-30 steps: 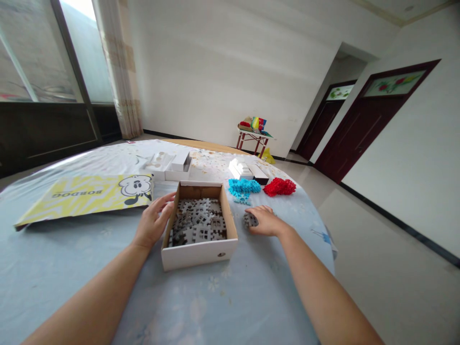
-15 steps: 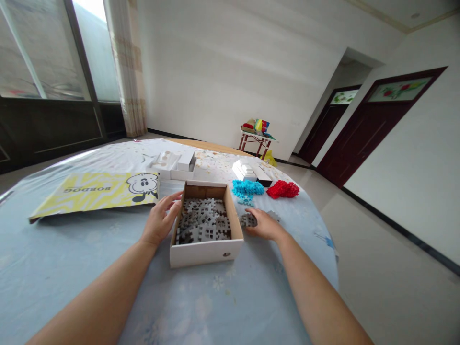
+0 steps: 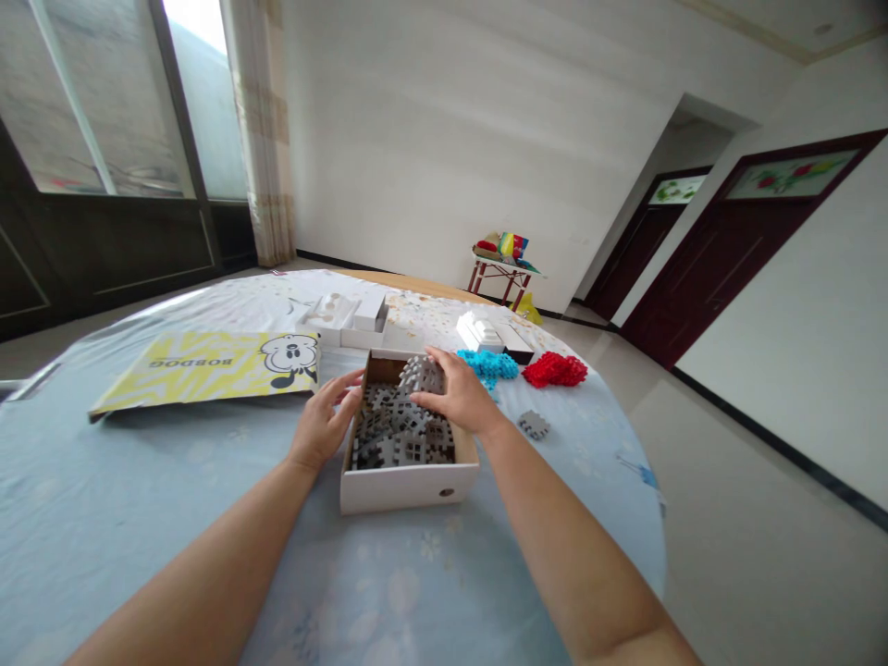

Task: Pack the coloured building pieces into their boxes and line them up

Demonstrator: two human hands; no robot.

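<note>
The right hand (image 3: pixel 466 398) is closed around a small bundle of grey notched pieces (image 3: pixel 420 375), thumb on the near side, holding it over the far right part of an open white box (image 3: pixel 402 495). The left hand (image 3: pixel 321 428) holds nothing that I can see; its fingers are loosely spread, resting along the box's left wall. Between the two hands, more grey tiles (image 3: pixel 399 439) lie jumbled in the box. Just right of the right wrist, a few grey pieces (image 3: pixel 534 425) sit on the pale blue tablecloth (image 3: pixel 388 583). Blue pieces (image 3: pixel 498 364) are heaped right behind that hand, with a red heap (image 3: pixel 555 369) farther to its right. Out past the left hand, to its left, a yellow-and-white BOBDOG lid (image 3: pixel 201 373) lies flat on the cloth.
</note>
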